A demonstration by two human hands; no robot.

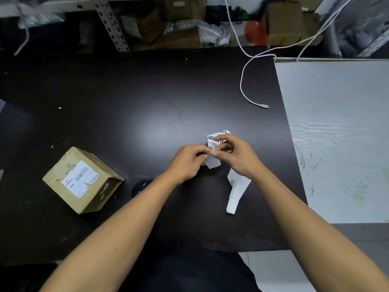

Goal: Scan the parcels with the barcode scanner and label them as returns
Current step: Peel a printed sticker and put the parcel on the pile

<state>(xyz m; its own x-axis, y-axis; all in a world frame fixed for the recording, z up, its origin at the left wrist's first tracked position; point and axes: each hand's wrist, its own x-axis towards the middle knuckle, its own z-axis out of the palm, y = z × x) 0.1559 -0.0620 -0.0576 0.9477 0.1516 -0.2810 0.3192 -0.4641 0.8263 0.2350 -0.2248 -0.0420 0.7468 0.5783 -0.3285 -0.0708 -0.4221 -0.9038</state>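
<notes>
Over the middle of the black table [147, 102], both hands work a white return label [213, 138] with black printed characters. My left hand [187, 163] pinches its lower edge between thumb and fingers. My right hand [235, 154] pinches the label from the right. A strip of white backing paper [235, 190] hangs down from under my right hand onto the table. A taped cardboard parcel [82, 180] with a white barcode label lies at the left, apart from both hands. A dark device with a green light [143, 184], possibly the scanner, lies partly hidden under my left forearm.
A white cable [244, 89] loops across the table's far right, its plug lying free. A pale wood-grain surface [336, 133] adjoins the table on the right. Cardboard boxes and bags [181, 24] fill the shelving behind the table.
</notes>
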